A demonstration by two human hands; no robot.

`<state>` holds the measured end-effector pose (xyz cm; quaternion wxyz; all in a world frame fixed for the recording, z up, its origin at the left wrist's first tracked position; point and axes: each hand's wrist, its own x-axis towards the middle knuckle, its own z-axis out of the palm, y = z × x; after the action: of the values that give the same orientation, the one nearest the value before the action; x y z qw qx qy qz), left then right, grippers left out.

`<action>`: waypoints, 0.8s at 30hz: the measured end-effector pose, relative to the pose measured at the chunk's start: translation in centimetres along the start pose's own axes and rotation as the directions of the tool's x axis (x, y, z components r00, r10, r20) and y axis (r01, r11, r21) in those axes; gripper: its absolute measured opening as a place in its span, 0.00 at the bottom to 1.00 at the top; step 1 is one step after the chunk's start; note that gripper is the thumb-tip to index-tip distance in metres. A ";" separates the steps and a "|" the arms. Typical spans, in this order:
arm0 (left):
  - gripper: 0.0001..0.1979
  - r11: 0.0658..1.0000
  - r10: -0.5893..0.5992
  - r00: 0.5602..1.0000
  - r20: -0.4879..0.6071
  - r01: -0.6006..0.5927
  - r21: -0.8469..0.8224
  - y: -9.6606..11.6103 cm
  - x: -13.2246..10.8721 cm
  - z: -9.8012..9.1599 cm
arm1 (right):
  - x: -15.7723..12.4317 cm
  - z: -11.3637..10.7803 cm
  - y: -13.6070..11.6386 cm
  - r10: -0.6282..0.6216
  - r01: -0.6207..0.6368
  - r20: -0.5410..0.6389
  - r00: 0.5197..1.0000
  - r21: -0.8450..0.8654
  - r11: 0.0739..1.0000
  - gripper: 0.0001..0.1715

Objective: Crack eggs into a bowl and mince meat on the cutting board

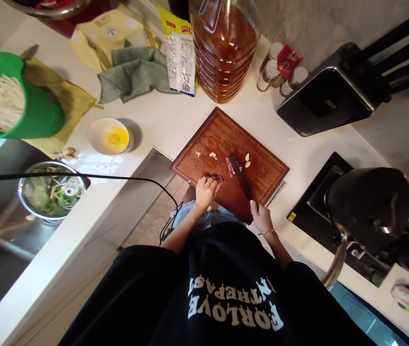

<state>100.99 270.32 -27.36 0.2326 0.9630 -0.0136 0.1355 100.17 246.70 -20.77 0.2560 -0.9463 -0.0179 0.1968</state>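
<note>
A wooden cutting board (197, 139) lies at an angle on the counter's front edge. My right hand (261, 216) is closed round the handle of a dark-bladed knife (241, 178), whose blade rests over a small pile of cut, reddish meat (231, 166). At the board's near left edge, my left hand (206, 191) bends its fingers onto a dark red piece of meat (219, 178), partly hidden beneath them. To the right of the blade are garlic cloves (247, 160). Small white chopped bits (213, 155) sit left of the cut meat.
A bowl with egg (116, 138) stands left of the board. Behind are a large amber-liquid jug (224, 57), a green cloth (138, 72) and spice jars (269, 74). A knife block (329, 96) and black pot (368, 206) are right; a sink (3, 269) is left.
</note>
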 end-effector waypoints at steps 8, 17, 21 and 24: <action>0.11 1.000 -0.017 1.000 0.005 0.017 0.011 -0.1 -0.3 0.0 | -1.5 1.6 -2.8 -0.095 0.103 0.082 0.992 -0.104 0.989 0.30; 0.09 0.999 -0.014 1.000 -0.001 0.014 0.038 0.0 -0.3 0.0 | -2.1 2.0 -2.5 -0.089 0.112 0.110 0.990 -0.229 0.967 0.28; 0.09 0.999 -0.033 0.999 0.014 0.032 0.010 0.1 -0.2 0.0 | -1.8 2.2 -3.5 -0.041 0.074 0.126 0.991 -0.271 0.960 0.27; 0.10 0.999 -0.033 0.999 0.022 0.032 0.019 0.2 -0.1 -0.1 | -0.8 2.6 -4.7 -0.021 0.047 0.100 0.995 -0.272 0.961 0.27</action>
<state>100.86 270.15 -27.22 0.2256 0.9667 0.0008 0.1212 98.77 251.96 -20.23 0.1248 -0.9616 -0.0736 0.2332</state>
